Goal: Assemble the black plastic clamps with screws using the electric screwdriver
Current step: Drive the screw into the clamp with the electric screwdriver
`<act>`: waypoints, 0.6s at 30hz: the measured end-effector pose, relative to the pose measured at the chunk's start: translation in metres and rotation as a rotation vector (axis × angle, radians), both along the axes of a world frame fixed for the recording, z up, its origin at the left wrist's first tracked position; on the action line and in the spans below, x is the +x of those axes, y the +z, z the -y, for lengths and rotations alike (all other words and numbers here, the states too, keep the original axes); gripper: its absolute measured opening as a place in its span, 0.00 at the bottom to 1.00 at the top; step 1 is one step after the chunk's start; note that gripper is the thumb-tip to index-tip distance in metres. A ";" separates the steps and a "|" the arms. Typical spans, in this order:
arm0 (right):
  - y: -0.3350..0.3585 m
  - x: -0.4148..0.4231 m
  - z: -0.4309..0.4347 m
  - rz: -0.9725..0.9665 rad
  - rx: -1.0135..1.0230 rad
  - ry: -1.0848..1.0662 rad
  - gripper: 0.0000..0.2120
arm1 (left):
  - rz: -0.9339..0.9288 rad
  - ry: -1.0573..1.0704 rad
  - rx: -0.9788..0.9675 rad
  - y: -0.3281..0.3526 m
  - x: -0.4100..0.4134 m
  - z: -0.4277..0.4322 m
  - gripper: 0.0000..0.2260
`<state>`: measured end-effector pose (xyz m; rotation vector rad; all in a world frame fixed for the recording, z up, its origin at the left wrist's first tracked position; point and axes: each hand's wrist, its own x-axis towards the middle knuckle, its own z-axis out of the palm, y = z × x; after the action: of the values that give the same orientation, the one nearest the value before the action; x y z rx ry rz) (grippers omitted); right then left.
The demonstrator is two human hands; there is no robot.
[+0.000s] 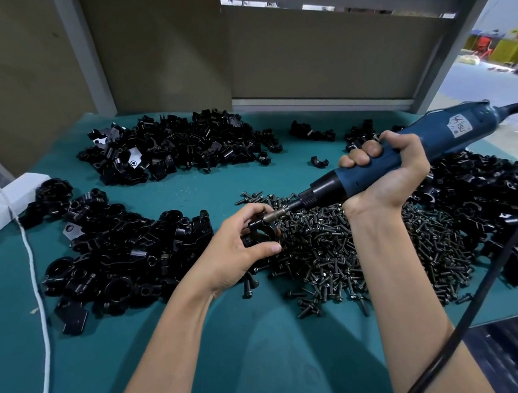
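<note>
Both hands loaded: left hand point(240, 251) pinches one black clamp point(263, 229) just above the screw pile point(365, 249), steadying it against bit thrust; right hand point(387, 175) wraps fully round the electric screwdriver point(434, 140). Its long axis runs upper-right to lower-left, bit pointing down-left into the clamp, likely seating a screw.

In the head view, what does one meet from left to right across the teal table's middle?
White cord, heap of black plastic clamp parts, left hand, pile of dark metal screws, second heap of black clamps.
</note>
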<state>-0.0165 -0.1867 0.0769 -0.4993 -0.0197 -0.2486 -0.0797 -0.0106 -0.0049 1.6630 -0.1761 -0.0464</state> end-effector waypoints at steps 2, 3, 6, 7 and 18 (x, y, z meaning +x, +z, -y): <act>0.000 0.000 0.000 0.002 -0.007 0.000 0.08 | 0.004 -0.004 0.000 -0.001 0.000 0.000 0.20; 0.001 0.000 0.000 0.002 -0.011 0.000 0.07 | 0.006 -0.004 0.003 -0.001 0.000 0.000 0.20; 0.002 -0.001 0.001 0.010 -0.015 0.003 0.07 | 0.010 -0.008 -0.011 -0.001 -0.001 0.000 0.20; 0.001 -0.001 0.000 0.014 -0.015 0.005 0.07 | 0.010 -0.012 -0.023 0.000 -0.001 0.000 0.20; 0.005 -0.005 0.009 0.238 -0.054 0.146 0.05 | -0.030 -0.058 -0.160 0.001 -0.001 0.004 0.21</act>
<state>-0.0217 -0.1956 0.0821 -0.5169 -0.2945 -0.1633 -0.0810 -0.0143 -0.0040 1.4968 -0.2000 -0.0988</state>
